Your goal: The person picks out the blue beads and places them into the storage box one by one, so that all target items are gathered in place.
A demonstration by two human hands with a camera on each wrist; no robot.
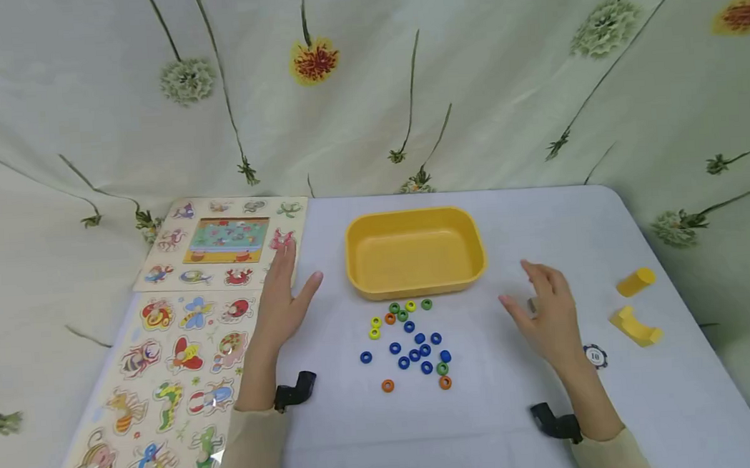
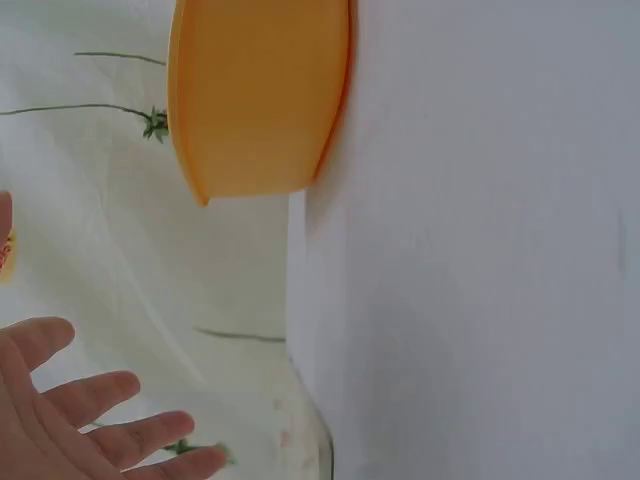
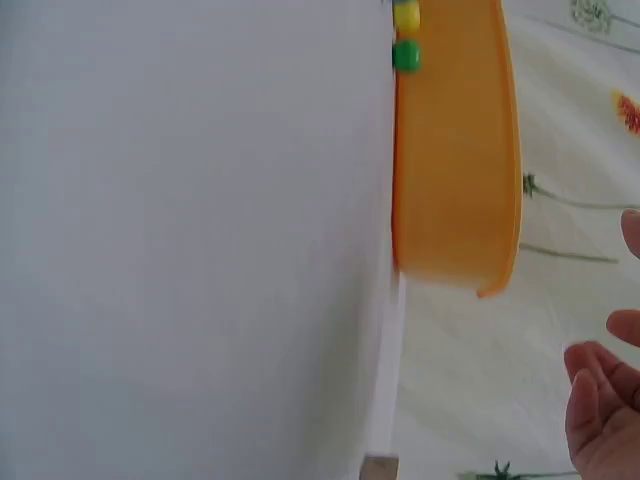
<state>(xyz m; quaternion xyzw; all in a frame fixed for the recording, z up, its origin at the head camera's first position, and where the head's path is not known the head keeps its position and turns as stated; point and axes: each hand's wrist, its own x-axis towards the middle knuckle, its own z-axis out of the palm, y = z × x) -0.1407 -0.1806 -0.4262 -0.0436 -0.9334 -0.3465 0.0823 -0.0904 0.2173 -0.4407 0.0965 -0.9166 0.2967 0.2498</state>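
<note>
- Container: yellow rectangular plastic tray with rounded corners, resting on the white surface between the hands; inner floor visible from above.
- Tray orientation: opening up, long axis left–right.
- Small ring-shaped beads in blue, green, yellow and orange: scattered outside the tray, on its near side; mostly blue, many with holes facing up.
- Left hand: fingers straight, thumb spread wide, overlapping the edge of a cream picture-puzzle board in head view.
- Right hand: fingers slightly bent, wide gap to thumb, holding nothing; right of the tray.
- Small greyish block: partly hidden by the right hand in head view, cut off in right wrist view.
- Yellow cylinder, far right: upright or lying, cannot tell. Yellow arched block just beside it.
- Both wrist views crop the tray and the hands.
</note>
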